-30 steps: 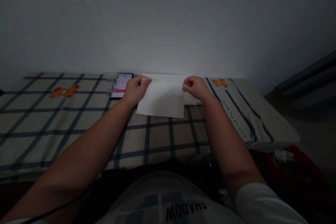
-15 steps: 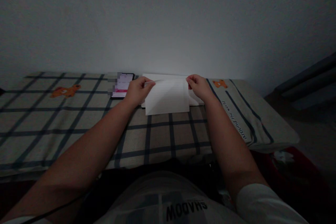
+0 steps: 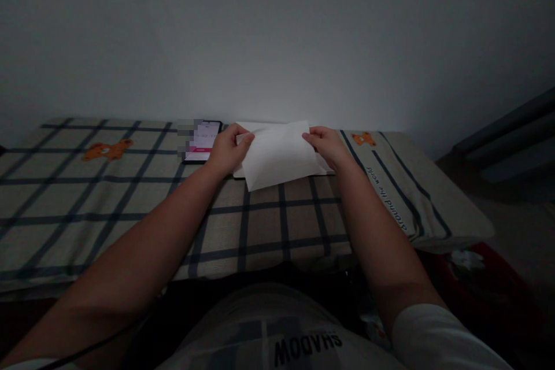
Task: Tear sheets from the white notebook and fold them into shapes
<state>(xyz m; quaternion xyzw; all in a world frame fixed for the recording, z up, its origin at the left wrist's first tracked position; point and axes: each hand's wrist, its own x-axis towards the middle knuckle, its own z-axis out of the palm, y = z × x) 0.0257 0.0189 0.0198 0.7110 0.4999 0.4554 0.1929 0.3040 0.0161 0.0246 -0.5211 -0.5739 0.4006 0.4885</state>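
1 sheet of white paper (image 3: 280, 153) was held up by both hands, above white paper (image 3: 324, 166) laid on the cloth-covered desk (image 3: 264, 228) by the wall (image 3: 277, 40). Its left edge was pinched in the left hand (image 3: 232, 147), with the thumb pressed on top; its right side was gripped between the thumb and fingers of the right hand (image 3: 325, 143). Neither hand was spread open. As far as could be judged, the sheet had been fully taken up but not yet laid flat: its lower edge was slanted, with the left corner hung lowest. No finished fold could be made out. The phone (image 3: 202, 140), beside the left hand, was left untouched as far as could be seen.
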